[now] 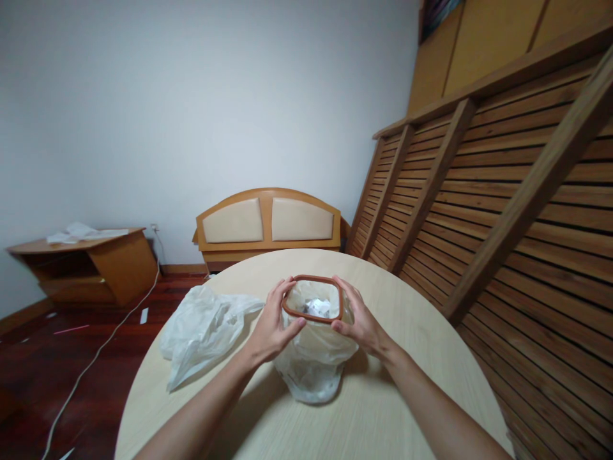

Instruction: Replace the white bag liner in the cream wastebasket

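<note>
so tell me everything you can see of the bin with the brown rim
The bin has a brown, rounded-rectangular rim that looks like plastic. A thin, wrinkled, translucent whitish liner lines it and hangs over the outside, hiding much of the body. Crumpled white scraps lie inside. It appears to stand mouth up on the pale round table. The left hand and right hand hold the rim from either side, thumbs at the near corners.
</note>
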Demonstrator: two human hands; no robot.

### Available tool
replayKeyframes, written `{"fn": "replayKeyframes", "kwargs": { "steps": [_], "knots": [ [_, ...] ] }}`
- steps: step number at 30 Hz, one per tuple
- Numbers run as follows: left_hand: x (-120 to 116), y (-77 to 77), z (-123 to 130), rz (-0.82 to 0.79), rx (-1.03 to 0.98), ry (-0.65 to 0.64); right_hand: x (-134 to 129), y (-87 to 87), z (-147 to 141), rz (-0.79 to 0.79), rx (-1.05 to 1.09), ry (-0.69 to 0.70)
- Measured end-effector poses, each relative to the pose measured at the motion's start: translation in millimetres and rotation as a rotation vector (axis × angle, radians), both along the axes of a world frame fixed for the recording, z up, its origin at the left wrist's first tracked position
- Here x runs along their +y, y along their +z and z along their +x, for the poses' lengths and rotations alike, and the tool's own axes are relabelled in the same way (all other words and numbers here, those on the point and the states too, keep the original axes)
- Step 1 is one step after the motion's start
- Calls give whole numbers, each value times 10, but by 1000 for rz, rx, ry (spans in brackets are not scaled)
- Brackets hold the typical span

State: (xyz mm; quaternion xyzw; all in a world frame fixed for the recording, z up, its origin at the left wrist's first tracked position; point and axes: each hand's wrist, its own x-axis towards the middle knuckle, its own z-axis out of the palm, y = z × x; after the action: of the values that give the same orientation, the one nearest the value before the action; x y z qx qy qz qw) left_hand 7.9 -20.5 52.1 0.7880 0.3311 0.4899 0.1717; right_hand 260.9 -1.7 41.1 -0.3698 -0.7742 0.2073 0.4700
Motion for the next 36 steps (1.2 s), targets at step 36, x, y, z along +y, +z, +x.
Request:
{"fn": "replayKeyframes", "kwargs": {
  "steps": [36],
  "knots": [
    [-18,63,-14,-14,13,-15,-62,37,-20,-19,45,10]
  ]
}}
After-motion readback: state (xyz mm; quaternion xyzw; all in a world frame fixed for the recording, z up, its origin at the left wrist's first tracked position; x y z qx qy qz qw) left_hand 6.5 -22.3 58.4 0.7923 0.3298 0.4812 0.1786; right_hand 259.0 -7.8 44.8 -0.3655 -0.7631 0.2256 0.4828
